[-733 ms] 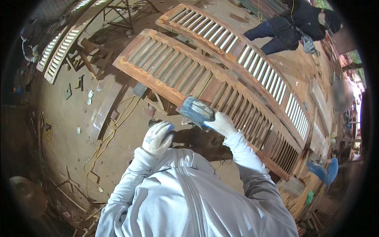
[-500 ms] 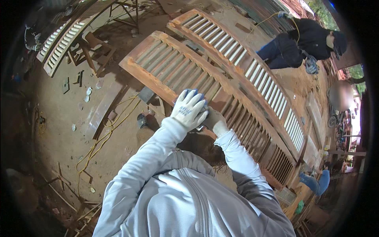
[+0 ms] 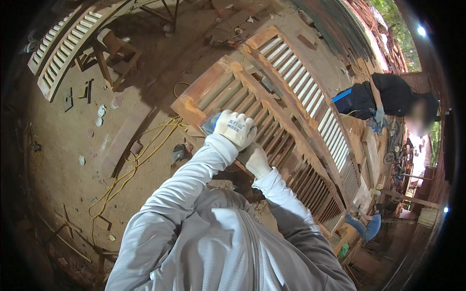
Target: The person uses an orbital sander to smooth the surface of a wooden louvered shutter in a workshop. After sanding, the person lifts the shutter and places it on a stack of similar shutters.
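A long wooden louvered shutter (image 3: 194, 101) with a reddish-brown frame and slanted slats lies raised in front of me. My left hand (image 3: 235, 129), in a white glove, is curled at its near edge. A blue-grey piece (image 3: 209, 124) sticks out beside that hand, against the frame; its kind is unclear. Close behind, my right hand (image 3: 256, 160), also gloved, is closed at the same edge. Whatever lies between the two hands is hidden by the gloves. A second louvered shutter (image 3: 252, 42), with bright gaps between its slats, lies just beyond the first.
Yellow cord (image 3: 128, 172) loops over the dirt floor at left, by a long curved board (image 3: 127, 140). Pale louvered panels (image 3: 73, 41) and a wooden stool-like frame (image 3: 114, 60) stand far left. A person in dark clothes (image 3: 388, 99) is at far right; another's blue-clad leg (image 3: 366, 228) shows lower right.
The view has shifted, so the shutters sit lower and further right. My left hand has moved toward the shutter's left end, and its fingers are now more curled. The person opposite has lowered an arm.
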`<state>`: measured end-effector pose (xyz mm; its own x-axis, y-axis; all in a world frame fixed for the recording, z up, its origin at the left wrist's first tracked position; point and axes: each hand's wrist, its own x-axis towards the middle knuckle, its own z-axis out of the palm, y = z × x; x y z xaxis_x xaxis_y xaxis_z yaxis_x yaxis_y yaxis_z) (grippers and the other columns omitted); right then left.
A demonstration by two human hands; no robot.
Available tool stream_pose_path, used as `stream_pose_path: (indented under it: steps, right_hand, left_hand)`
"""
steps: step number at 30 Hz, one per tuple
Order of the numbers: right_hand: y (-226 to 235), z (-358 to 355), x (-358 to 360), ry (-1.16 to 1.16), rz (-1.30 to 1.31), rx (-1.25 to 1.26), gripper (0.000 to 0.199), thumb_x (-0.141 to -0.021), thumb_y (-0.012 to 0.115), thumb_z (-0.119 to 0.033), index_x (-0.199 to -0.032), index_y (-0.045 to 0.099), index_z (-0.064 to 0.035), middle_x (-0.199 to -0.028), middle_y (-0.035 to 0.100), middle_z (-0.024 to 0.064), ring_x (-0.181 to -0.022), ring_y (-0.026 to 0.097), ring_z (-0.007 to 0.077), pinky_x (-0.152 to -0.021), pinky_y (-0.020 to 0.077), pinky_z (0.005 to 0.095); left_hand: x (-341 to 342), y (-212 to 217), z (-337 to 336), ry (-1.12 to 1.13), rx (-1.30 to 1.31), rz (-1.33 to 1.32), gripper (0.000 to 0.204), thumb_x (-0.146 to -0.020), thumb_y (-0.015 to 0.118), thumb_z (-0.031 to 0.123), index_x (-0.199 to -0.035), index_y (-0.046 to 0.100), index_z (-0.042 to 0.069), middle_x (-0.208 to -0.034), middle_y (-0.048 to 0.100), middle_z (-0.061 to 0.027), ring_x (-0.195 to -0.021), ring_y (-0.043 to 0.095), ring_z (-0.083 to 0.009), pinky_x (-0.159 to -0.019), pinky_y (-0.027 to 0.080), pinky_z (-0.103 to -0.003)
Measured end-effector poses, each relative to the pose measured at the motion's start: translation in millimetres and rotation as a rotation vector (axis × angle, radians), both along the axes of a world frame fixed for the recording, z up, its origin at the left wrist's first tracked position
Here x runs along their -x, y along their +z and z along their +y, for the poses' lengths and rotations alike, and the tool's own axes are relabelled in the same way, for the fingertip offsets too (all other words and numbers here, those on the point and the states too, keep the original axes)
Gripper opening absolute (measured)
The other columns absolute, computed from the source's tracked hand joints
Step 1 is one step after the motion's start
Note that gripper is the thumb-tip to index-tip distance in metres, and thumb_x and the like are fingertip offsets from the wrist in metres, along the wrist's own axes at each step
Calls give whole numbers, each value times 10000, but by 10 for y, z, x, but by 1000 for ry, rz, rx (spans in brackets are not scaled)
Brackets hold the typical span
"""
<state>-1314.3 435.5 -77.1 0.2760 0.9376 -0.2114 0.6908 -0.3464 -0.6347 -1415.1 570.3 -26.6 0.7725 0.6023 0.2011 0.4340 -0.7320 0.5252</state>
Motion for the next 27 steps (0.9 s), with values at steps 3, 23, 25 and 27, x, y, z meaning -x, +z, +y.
stream_pose_path:
  steps: [3, 23, 25, 27]
  right_hand:
    - [206, 677, 317, 53, -5, 44, 359, -805, 669, -396, -941, 696, -64, -938, 697, 181, -920, 658, 357, -757, 509, 429]
    - [172, 1736, 544, 209, 178, 86, 437, -798, 673, -405, -1054, 650, -51, -1002, 694, 189, -980, 646, 372, -799, 504, 432]
    - [3, 1262, 293, 209, 264, 6, 422, -803, 676, -379, -1046, 645, -36, -980, 691, 197, -959, 645, 384, -769, 504, 436]
    - [56, 811, 127, 255, 225, -83, 380, -812, 681, -344, -1015, 649, -24, -943, 691, 195, -924, 648, 391, -727, 505, 433]
  left_hand:
    - [307, -12, 536, 66, -12, -20, 283, -850, 582, 338, -727, 695, 109, -743, 689, -95, -752, 672, -283, -766, 488, -403]
    - [687, -54, 1332, 361, -112, 127, 284, -839, 558, 337, -753, 718, 118, -807, 705, -83, -819, 674, -278, -819, 487, -399]
    - [503, -9, 940, 313, -84, 53, 254, -816, 579, 309, -721, 717, 119, -763, 696, -98, -773, 676, -280, -785, 494, -406]
    - [325, -64, 536, 269, -67, -68, 239, -787, 603, 289, -657, 692, 110, -701, 678, -116, -692, 669, -298, -712, 504, -421]
